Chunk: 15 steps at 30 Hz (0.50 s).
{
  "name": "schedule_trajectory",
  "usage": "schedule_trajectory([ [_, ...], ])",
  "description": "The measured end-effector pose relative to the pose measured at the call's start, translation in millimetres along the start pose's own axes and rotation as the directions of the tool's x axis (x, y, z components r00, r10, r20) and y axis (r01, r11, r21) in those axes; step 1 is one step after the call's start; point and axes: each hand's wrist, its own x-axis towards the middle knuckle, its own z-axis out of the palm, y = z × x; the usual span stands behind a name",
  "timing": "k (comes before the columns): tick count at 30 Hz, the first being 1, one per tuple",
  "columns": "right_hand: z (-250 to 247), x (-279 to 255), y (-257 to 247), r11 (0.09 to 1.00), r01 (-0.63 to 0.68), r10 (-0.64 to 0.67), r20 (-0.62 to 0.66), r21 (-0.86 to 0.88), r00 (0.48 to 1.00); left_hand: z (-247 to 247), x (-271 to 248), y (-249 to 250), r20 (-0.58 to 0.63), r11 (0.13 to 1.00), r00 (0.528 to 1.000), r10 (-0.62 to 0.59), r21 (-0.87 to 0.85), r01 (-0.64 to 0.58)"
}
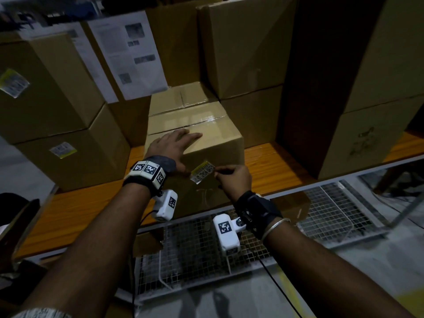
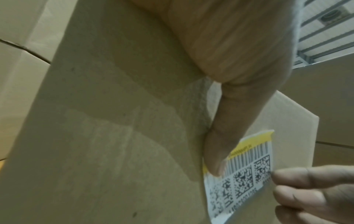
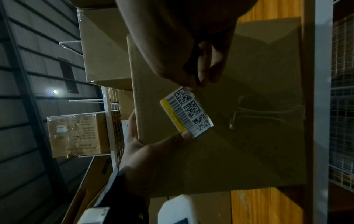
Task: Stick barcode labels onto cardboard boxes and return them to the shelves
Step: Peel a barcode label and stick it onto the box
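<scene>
A plain cardboard box [image 1: 213, 148] stands on the wooden shelf [image 1: 270, 168], front face toward me. My left hand [image 1: 174, 148] lies flat on its top, fingers straight. Its thumb [image 2: 226, 136] reaches down the front face and presses the left end of a barcode label [image 1: 203, 172]. The label [image 2: 245, 177] is white with a yellow strip and square codes. My right hand [image 1: 220, 175] pinches its right end between thumb and fingertips [image 3: 193, 81], and that end stands slightly off the cardboard [image 3: 249, 136]. The left thumb [image 3: 178, 139] holds the other end.
Labelled boxes [image 1: 63, 149] are stacked at the left, with printed sheets [image 1: 130, 53] hanging on them. Taller boxes [image 1: 247, 49] stand behind and to the right [image 1: 371, 145]. A wire mesh rack [image 1: 206, 249] sits below the shelf edge.
</scene>
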Motion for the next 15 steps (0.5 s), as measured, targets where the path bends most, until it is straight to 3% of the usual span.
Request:
schedule_trajectory([
  [8, -4.1, -1.0, 0.5, 1.000, 0.008, -0.009, 0.065, 0.017, 0.998, -0.6, 0.1, 0.1, 0.007, 1.000, 1.000, 0.002, -0.003, -0.002],
  [15, -0.2, -0.9, -0.7, 1.000, -0.006, 0.006, 0.019, -0.031, 1.000, 0.2, 0.9, -1.2, 0.003, 1.000, 1.000, 0.008, 0.006, -0.008],
])
